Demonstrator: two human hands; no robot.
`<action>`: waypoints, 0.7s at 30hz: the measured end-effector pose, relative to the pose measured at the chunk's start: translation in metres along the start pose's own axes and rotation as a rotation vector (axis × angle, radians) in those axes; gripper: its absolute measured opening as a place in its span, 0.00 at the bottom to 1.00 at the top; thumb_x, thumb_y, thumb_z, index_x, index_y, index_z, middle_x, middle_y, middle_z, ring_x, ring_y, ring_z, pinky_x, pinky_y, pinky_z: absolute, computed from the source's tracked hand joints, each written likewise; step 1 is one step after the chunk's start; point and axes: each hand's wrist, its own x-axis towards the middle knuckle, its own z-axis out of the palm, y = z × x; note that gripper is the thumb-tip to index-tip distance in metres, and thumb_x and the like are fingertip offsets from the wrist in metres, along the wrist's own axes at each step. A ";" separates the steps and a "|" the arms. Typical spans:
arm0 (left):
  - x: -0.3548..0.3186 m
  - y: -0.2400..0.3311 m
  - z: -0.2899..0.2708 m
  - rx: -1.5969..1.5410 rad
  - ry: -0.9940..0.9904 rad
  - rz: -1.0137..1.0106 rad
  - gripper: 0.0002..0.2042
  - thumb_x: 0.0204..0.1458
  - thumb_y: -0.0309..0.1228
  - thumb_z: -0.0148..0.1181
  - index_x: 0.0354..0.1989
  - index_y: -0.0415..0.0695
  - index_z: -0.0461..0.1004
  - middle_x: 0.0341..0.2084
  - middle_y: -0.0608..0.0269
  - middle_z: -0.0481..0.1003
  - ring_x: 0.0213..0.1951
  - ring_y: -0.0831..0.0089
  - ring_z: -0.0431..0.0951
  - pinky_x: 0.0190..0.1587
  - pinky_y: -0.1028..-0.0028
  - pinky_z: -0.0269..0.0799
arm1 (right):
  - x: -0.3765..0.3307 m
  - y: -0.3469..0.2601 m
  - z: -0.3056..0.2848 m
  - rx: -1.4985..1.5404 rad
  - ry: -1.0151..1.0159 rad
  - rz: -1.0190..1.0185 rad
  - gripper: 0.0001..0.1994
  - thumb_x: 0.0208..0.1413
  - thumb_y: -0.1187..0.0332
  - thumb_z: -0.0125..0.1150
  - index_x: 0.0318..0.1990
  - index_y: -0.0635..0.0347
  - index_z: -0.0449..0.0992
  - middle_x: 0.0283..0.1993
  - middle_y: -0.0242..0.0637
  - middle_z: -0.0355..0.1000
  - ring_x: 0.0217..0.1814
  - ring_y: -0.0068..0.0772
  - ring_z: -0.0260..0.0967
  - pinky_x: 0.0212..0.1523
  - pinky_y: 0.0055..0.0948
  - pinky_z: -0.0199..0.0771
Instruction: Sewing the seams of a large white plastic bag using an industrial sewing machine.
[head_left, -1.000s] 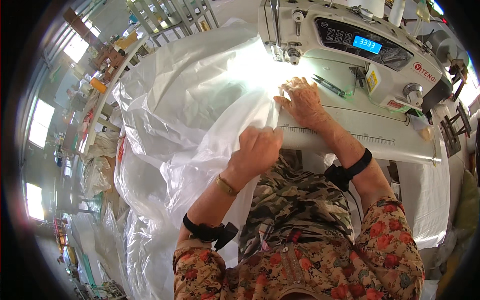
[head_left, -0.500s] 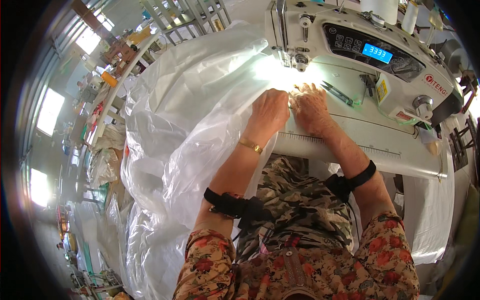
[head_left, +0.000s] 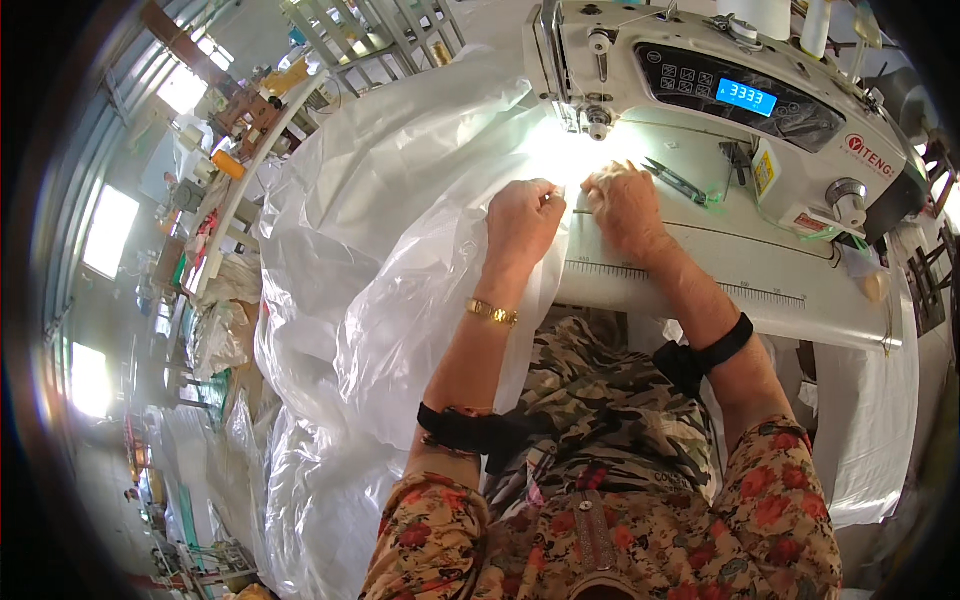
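Note:
A large, thin, translucent white plastic sheet (head_left: 400, 270) lies in folds on the left part of the sewing table and hangs over its front edge. My left hand (head_left: 522, 225) pinches the sheet near its right edge, thumb against bent fingers. To the right of it, my right hand (head_left: 626, 208) rests on the table with fingers curled in; glare hides what is between its fingertips. Just beyond both hands is the lit needle area of a white sewing machine (head_left: 600, 118). Beside my right hand lie thread snips (head_left: 677, 182) with dark handles.
The machine's control panel (head_left: 740, 95) has a lit blue display. Thread cones (head_left: 817, 28) stand on top at the back right. A printed ruler scale (head_left: 690, 281) runs along the table's front. Grey metal racks (head_left: 370, 45) and a cluttered bench (head_left: 232, 190) stand to the left.
My hands have moved apart: the left has drawn slightly left and nearer me with the sheet's edge. The right fingers have curled in more. The view has shifted slightly.

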 end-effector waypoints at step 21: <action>-0.005 -0.001 -0.002 0.308 -0.251 0.318 0.09 0.52 0.30 0.51 0.24 0.40 0.74 0.18 0.49 0.73 0.25 0.52 0.76 0.33 0.56 0.70 | -0.003 0.010 0.001 -0.190 0.145 -0.179 0.11 0.51 0.68 0.56 0.40 0.59 0.79 0.41 0.43 0.74 0.48 0.41 0.69 0.49 0.40 0.65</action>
